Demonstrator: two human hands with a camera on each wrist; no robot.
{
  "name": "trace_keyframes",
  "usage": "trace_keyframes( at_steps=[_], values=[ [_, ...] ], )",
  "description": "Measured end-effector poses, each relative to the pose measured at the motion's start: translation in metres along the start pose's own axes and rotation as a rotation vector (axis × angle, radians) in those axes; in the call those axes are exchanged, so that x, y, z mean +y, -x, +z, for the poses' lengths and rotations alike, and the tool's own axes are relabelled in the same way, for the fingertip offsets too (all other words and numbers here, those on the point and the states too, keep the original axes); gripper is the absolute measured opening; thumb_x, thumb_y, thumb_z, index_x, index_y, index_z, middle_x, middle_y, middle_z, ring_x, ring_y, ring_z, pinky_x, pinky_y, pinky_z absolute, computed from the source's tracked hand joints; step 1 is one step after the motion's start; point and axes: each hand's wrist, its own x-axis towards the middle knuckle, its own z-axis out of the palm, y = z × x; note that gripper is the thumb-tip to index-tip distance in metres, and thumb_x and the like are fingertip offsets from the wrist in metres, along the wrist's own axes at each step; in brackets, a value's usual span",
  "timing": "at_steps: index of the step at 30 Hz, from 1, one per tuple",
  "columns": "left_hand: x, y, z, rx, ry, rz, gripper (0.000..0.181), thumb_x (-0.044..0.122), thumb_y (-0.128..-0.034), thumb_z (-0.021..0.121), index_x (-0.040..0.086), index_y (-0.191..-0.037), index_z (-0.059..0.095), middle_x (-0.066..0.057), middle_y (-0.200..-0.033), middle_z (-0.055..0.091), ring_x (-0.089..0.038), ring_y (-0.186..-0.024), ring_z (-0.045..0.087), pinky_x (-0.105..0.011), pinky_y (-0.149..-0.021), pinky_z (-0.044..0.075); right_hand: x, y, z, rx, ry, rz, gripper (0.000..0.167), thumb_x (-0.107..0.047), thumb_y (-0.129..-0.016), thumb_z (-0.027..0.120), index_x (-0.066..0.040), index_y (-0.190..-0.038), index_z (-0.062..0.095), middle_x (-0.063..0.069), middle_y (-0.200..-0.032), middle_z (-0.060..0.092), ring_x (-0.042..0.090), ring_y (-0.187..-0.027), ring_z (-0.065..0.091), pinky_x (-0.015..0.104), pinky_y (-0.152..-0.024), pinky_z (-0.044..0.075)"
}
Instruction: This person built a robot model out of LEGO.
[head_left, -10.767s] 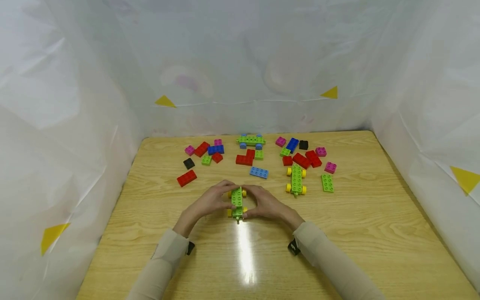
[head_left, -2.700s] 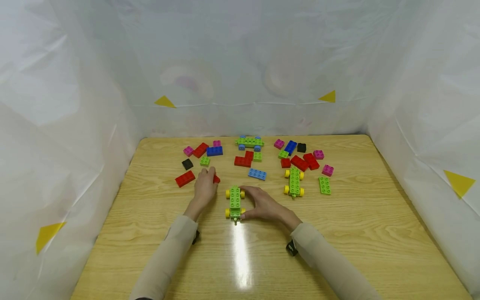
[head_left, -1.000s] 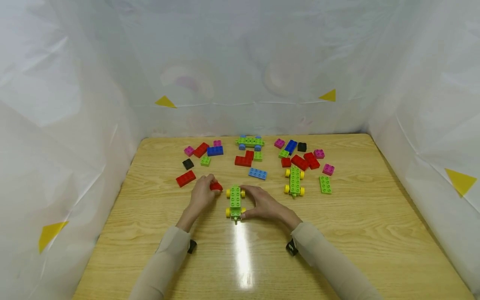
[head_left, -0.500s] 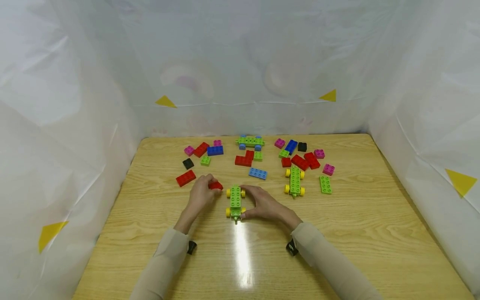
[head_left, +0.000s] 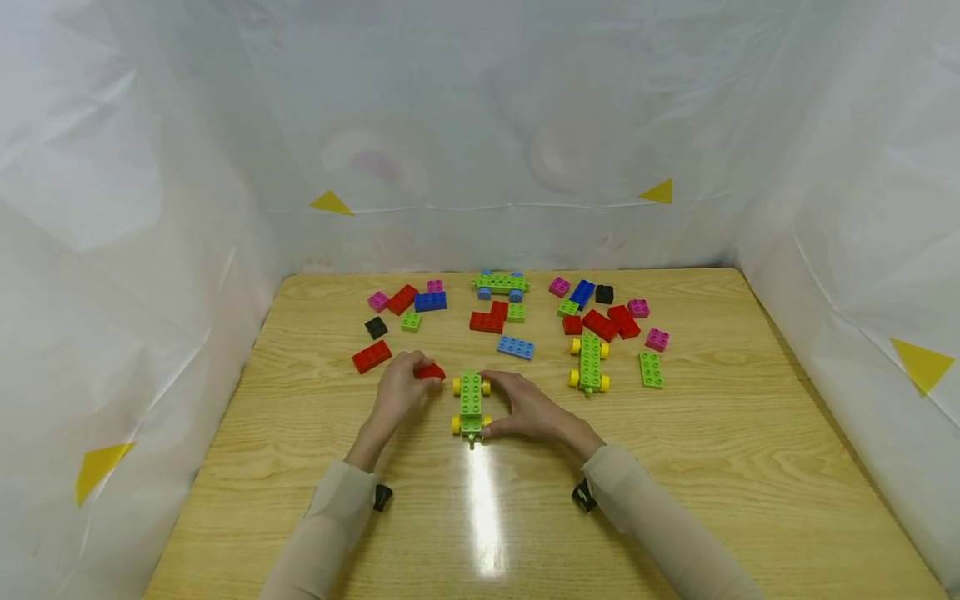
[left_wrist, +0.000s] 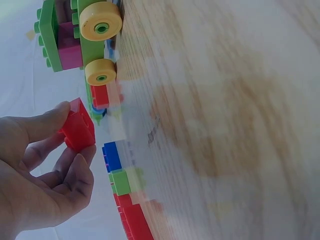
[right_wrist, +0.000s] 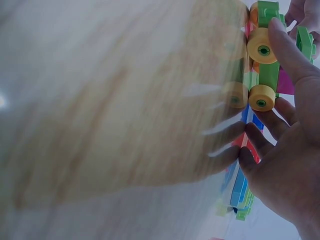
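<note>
In the head view my left hand [head_left: 400,390] pinches a small red building brick [head_left: 431,372] just left of a toy car. The left wrist view has that red brick [left_wrist: 80,125] between thumb and fingertips, raised off the table and tilted. The green toy car [head_left: 471,395] stands on yellow wheels in the middle. My right hand [head_left: 527,407] holds it from the right, thumb at the near end, fingers at the far end. A pink brick [left_wrist: 70,46] sits between the car's base and a raised green plate [left_wrist: 48,35].
A second yellow-wheeled green car base [head_left: 590,362] stands to the right. At the back is a blue-wheeled one [head_left: 501,283]. Loose bricks lie around, including a red brick [head_left: 372,357], a light blue brick [head_left: 516,347] and a green plate [head_left: 651,369]. White sheeting [head_left: 480,133] encloses the table.
Earlier both hands were on the car. My left hand then took the red brick from the left pile and drew it nearer. Over the last second it barely moved; the right hand stayed.
</note>
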Motion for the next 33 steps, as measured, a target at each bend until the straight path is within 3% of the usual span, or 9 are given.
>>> trace_keyframes(
  at_steps=[13, 25, 33],
  values=[
    [-0.0044, 0.0045, -0.0014, 0.003, 0.031, -0.007, 0.023, 0.015, -0.0854, 0.074, 0.001, -0.102, 0.068, -0.012, -0.099, 0.062, -0.024, -0.087, 0.054, -0.038, -0.078, 0.047, 0.0006, 0.0000, 0.0007, 0.013, 0.002, -0.002, 0.098, -0.055, -0.072, 0.079, -0.021, -0.150, 0.031, 0.001, -0.152, 0.035, 0.022, -0.140, 0.030, 0.043, -0.112, 0.025],
    [-0.0046, 0.0090, -0.0011, 0.011, 0.030, 0.008, 0.023, 0.014, -0.0844, 0.075, -0.001, -0.101, 0.070, -0.012, -0.093, 0.063, -0.022, -0.079, 0.050, -0.032, -0.070, 0.042, 0.0012, -0.0004, 0.0013, 0.010, 0.002, -0.007, 0.098, -0.057, -0.072, 0.078, -0.020, -0.151, 0.031, 0.001, -0.153, 0.034, 0.021, -0.140, 0.029, 0.042, -0.113, 0.024],
    [-0.0038, 0.0101, -0.0016, 0.007, 0.046, -0.008, 0.025, 0.015, -0.0852, 0.074, 0.000, -0.104, 0.069, -0.012, -0.096, 0.062, -0.023, -0.083, 0.052, -0.035, -0.074, 0.045, 0.0009, -0.0002, 0.0011, 0.012, -0.008, -0.001, 0.098, -0.055, -0.072, 0.079, -0.020, -0.151, 0.031, 0.000, -0.153, 0.034, 0.021, -0.140, 0.029, 0.043, -0.113, 0.024]
  ],
)
